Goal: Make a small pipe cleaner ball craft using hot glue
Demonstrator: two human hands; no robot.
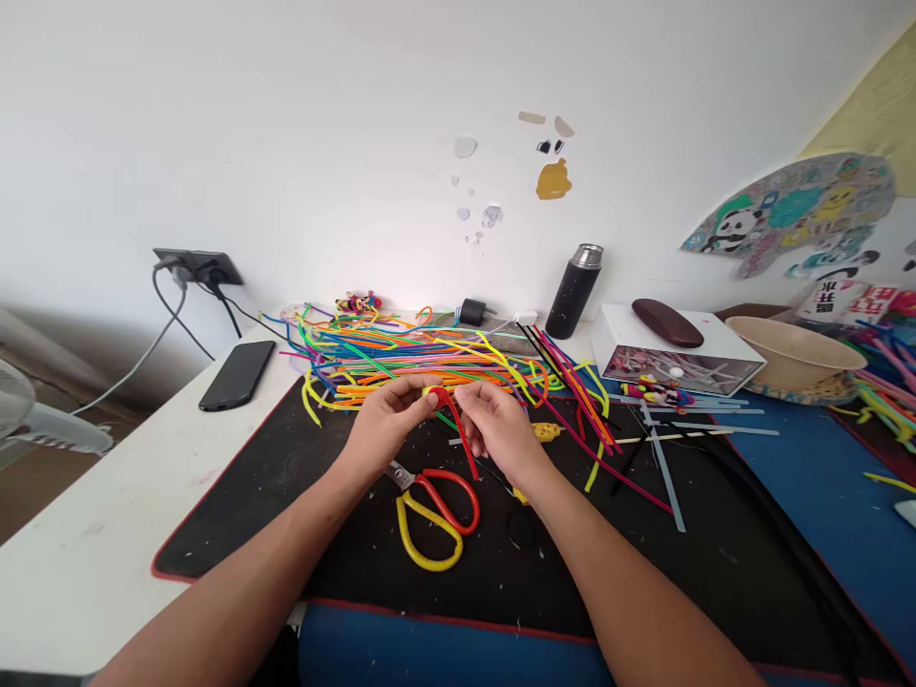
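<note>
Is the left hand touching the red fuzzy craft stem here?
Touching. The head view shows the left hand pinching the curled upper end of the red fuzzy craft stem between thumb and finger.

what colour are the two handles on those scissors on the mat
One scissor handle is red, the other yellow; head view.

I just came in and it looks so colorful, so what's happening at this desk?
Someone is working with bendy strips, using bare hands. The left hand pinches a little red and yellow bit, with a red strip hanging down from it. The right hand is right beside it, but it's hard to tell if its fingers are gripping. Scissors lie on the black mat, and a pile of colorful strips is behind the hands.
</note>
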